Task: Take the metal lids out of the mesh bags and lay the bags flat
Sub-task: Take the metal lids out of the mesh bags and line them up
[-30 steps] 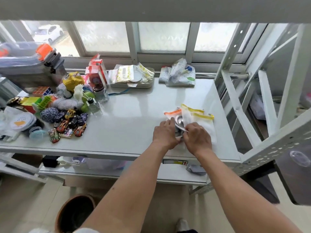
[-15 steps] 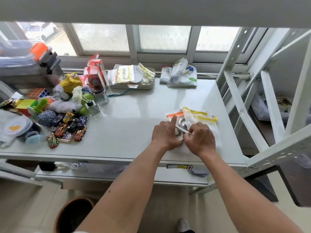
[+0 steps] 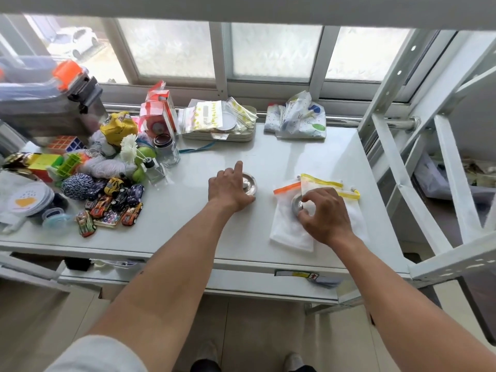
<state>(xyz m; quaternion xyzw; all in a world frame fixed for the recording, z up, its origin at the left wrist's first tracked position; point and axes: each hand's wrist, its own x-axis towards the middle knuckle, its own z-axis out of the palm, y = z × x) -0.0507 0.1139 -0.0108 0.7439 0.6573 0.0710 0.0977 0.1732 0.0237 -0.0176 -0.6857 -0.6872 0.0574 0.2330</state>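
Currently, two round metal lids out on the white table [image 3: 295, 154]. First metal lid [image 3: 250, 185]: shiny, shallow dish form with a small central knob, flat on bare table left of the bags, partly covered by the left hand [image 3: 230, 189]. Left hand palm down, index finger extended toward the window, remaining fingers loosely curled at the lid's near edge; probably touching, though a firm hold cannot be confirmed from this angle.

Second metal lid [image 3: 296, 204]: same silver finish, only its left arc visible, on top of the mesh bags [image 3: 291, 230]. Right hand [image 3: 324, 214] arched over it, fingertips [image 3: 304, 210] pinched at the rim, hand closed on this lid.

Mesh bags: white, fine weave, overlapping, lying mostly flat near the table's front right. One with an orange band [image 3: 287, 188] at its mouth, two with yellow bands [image 3: 322, 181].

Change from half a second earlier: both hands then together over the bags, both lids at the bag stack. Left hand now shifted left with the first lid, well apart from the bags. Right hand unchanged in place. Toy cars [image 3: 112, 208] at far left undisturbed.
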